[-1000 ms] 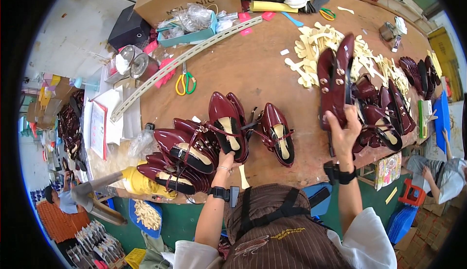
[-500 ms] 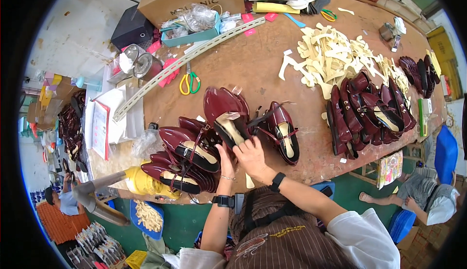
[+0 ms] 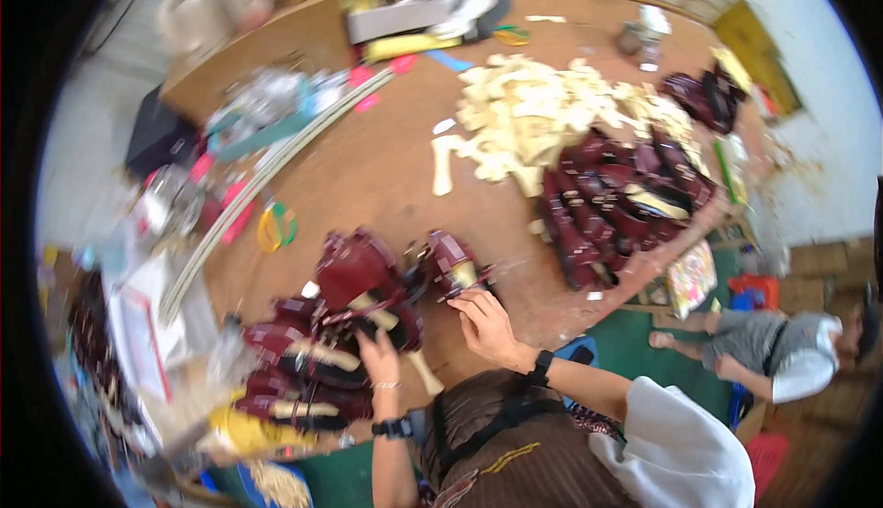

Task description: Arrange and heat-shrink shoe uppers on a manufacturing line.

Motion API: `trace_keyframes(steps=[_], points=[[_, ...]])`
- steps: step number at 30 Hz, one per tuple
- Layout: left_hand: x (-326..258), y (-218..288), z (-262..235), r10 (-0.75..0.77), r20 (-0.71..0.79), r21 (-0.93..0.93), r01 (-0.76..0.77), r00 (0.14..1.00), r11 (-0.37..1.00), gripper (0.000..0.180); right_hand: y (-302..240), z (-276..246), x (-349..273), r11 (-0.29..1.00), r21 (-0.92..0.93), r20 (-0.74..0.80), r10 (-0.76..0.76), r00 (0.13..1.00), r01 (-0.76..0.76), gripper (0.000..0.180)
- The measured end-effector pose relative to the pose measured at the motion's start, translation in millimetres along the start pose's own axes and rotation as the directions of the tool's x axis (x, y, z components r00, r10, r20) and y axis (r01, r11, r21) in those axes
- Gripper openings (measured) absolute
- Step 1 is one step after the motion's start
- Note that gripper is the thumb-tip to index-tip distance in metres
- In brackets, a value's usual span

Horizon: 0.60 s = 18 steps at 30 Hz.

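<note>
Motion blurs the picture. My left hand [image 3: 379, 361] is beside a glossy dark-red strapped shoe [image 3: 354, 269], its fingers stretched upward against the heel end; any hold is not clear. My right hand [image 3: 489, 326] has its fingers bent together at the heel of a second dark-red shoe [image 3: 449, 255], which has a pale insole piece inside. Between the hands, near the table edge, lies a loose cream-coloured piece [image 3: 425, 373]. More dark-red shoes [image 3: 299, 361] with pale insoles are bunched to the left of my left hand.
A heap of cream-coloured cut pieces [image 3: 524, 113] lies at the far right, behind a cluster of dark-red shoes [image 3: 616, 205]. Green-and-yellow scissors [image 3: 276, 226] and a long pale strip [image 3: 253, 191] lie left. A seated person [image 3: 773, 347] is beyond the table's right end.
The whole view has swung, so the table's things appear further left. My right hand has left the larger shoe and reached the shoe to its right; my left hand stays by the first.
</note>
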<state>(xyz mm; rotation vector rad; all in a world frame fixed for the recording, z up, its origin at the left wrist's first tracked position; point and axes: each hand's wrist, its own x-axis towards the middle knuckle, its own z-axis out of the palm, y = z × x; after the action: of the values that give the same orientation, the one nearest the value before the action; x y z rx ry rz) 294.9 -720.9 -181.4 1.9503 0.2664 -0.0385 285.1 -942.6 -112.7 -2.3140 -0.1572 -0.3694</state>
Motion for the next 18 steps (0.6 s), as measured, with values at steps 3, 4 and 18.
trace_keyframes(steps=[3, 4, 18], points=[[3.8, -34.2, -8.0, -0.097, -0.042, -0.112, 0.091, 0.994, 0.990, 0.060, 29.5, -39.6, 8.3, 0.961, -0.223, -0.242, 0.106, 0.965, -0.161, 0.037], [4.1, -28.5, -3.6, -0.119, -0.021, -0.129, 0.116, 0.993, 0.985, 0.067, 41.5, -57.5, 10.6, 0.935, -0.245, -0.369, 0.154, 0.917, -0.256, 0.037], [-2.4, -20.5, -6.0, -0.535, 0.139, -0.383, 0.544, 0.833, 0.747, 0.064, 279.8, -192.6, -101.6, 0.371, 0.539, -0.539, 0.842, 0.030, -0.756, 0.050]])
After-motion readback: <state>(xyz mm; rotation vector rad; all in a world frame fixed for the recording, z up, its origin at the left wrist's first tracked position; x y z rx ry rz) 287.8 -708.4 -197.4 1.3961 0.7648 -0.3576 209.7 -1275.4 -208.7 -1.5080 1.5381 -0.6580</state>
